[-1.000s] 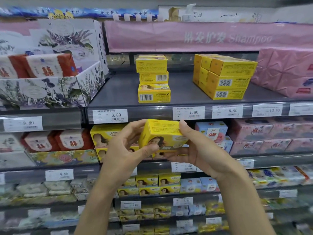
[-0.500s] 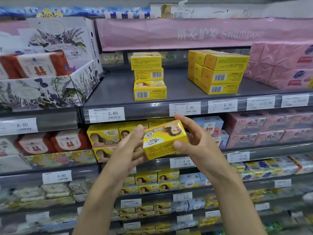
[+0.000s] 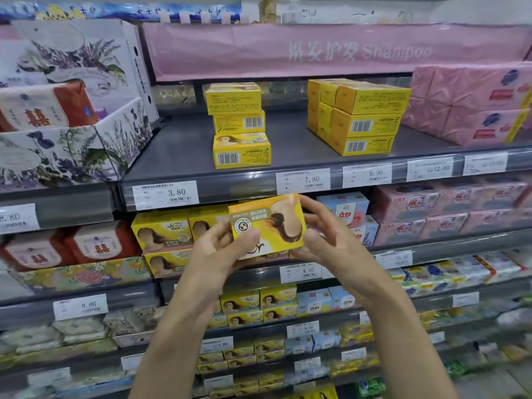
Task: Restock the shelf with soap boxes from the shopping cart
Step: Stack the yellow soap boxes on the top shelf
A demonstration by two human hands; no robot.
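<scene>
Both hands hold one yellow soap box (image 3: 267, 226) in the air, just under the 3.80 tag (image 3: 165, 194) and the 7.80 tag (image 3: 302, 180). The left hand (image 3: 221, 251) grips its left end with the thumb over the front, and the right hand (image 3: 325, 234) pinches its right end. The print on the box is upside down and too blurred to read; above, the pink banner (image 3: 345, 50) says "Shampoo", and three similar boxes (image 3: 240, 128) are stacked on the upper shelf (image 3: 178, 156).
</scene>
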